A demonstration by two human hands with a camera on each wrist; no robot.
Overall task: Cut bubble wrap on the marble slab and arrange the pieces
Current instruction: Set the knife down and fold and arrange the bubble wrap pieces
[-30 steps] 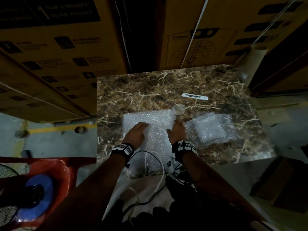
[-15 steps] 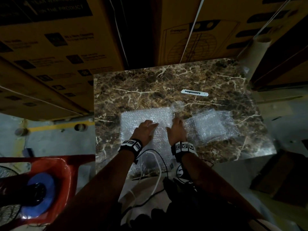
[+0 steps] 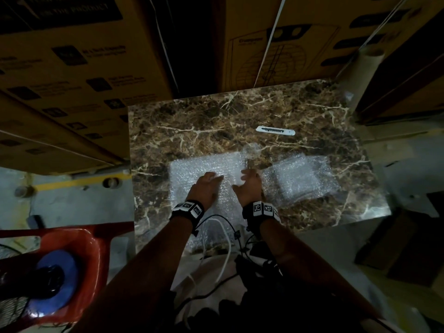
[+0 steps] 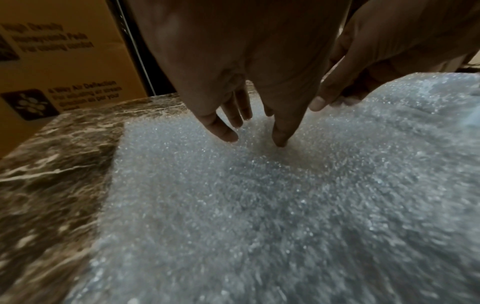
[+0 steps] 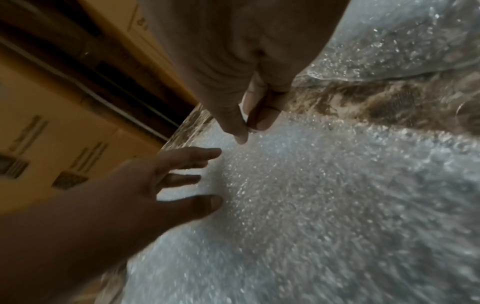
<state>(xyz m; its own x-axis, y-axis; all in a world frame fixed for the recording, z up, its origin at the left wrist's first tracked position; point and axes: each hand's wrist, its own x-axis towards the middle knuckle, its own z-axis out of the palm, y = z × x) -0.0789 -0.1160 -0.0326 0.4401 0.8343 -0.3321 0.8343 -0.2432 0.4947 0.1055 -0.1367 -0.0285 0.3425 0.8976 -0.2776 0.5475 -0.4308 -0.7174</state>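
Nearest, cables point(image 3: 217, 239) hang off the slab's near edge. On the marble slab point(image 3: 168, 126) lies a bubble wrap sheet point(image 3: 192, 169), reaching the near edge. The left hand point(image 3: 204, 188) rests flat on the sheet, fingers straight and spread. Just right of it, the right hand point(image 3: 248, 187) also touches the sheet, its fingers loosely apart and holding nothing, thumb pointing left. Right of the hands sits a stack of cut pieces point(image 3: 298, 180). Farther back lies a white cutter point(image 3: 275, 131), well apart from both hands.

Risk, as a judgement: the light sheet could slide or bunch under uneven pressing, giving a crooked cut.

Compared with a second ago, the left hand has moved right, closer to the right hand; the cutter and stack are unmoved.
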